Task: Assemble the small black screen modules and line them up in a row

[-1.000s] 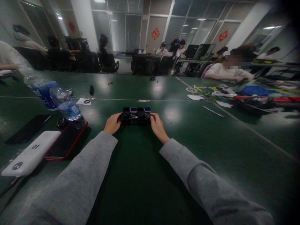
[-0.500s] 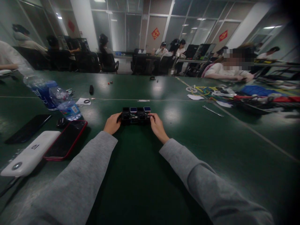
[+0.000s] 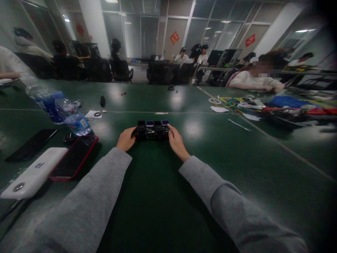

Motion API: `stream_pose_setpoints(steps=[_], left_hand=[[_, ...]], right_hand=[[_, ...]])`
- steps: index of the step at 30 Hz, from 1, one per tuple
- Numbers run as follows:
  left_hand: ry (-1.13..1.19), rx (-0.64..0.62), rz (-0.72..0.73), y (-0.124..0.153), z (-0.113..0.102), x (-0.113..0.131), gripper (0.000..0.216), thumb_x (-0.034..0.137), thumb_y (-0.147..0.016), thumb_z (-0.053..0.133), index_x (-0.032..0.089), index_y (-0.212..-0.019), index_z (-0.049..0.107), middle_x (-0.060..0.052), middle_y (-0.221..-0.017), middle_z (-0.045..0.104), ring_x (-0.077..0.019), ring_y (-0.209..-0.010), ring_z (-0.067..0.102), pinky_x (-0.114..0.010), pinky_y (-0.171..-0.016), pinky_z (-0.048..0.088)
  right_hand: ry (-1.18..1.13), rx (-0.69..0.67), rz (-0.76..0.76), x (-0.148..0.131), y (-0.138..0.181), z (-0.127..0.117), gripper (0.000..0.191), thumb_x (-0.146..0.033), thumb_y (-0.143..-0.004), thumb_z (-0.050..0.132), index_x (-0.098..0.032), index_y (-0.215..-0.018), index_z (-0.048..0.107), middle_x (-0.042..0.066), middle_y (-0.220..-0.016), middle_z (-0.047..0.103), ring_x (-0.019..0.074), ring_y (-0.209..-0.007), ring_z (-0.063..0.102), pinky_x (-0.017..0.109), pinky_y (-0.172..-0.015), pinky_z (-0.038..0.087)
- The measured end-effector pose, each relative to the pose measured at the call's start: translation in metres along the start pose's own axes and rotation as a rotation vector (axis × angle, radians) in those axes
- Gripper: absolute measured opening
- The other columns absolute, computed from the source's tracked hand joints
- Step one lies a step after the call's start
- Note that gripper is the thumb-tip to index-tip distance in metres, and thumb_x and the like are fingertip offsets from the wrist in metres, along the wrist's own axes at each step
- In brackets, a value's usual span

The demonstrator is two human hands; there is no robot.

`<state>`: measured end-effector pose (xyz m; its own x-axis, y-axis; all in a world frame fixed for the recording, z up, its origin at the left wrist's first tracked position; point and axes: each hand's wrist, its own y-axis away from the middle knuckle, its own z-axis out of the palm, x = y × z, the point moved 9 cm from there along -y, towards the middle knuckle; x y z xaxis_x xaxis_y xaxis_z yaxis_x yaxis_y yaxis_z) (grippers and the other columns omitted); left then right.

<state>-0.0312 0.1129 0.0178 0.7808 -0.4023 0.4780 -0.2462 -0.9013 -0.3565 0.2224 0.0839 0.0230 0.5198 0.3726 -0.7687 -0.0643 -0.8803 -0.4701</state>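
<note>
Between my hands, on the green table (image 3: 158, 182), is a black electronic device (image 3: 153, 130) with small square screens along its top and circuit parts showing on the side facing me. My left hand (image 3: 126, 139) grips its left end, fingers curled behind it. At the right end, my right hand (image 3: 176, 140) holds it with fingertips against its upper corner. Part of the fingers on both hands is hidden by the device or by the hands themselves.
On the left lie a red-edged phone (image 3: 74, 157), a white power bank (image 3: 35, 172), a dark phone (image 3: 31, 144) and plastic bottles (image 3: 76, 117). A wrench (image 3: 238, 124) and a heap of cables (image 3: 244, 103) are on the right. People sit beyond the table.
My right hand's fingers have shifted slightly upward at the device's right end. The device and my left hand stay in place.
</note>
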Motion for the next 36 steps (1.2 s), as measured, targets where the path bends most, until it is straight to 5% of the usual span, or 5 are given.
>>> stream_pose_setpoints(steps=[36], left_hand=[[-0.012,0.005,-0.009,0.001,-0.002,0.003,0.045,0.013,-0.084,0.049,0.017,-0.128,0.053,-0.009,-0.127,0.06,-0.0231,-0.119,0.054,-0.044,-0.105,0.04]], right_hand=[[0.17,-0.062,-0.071,-0.015,0.002,0.004,0.043,-0.022,-0.094,0.031,-0.023,-0.134,0.048,0.009,-0.112,0.053,0.0235,-0.101,0.053,0.044,-0.093,0.044]])
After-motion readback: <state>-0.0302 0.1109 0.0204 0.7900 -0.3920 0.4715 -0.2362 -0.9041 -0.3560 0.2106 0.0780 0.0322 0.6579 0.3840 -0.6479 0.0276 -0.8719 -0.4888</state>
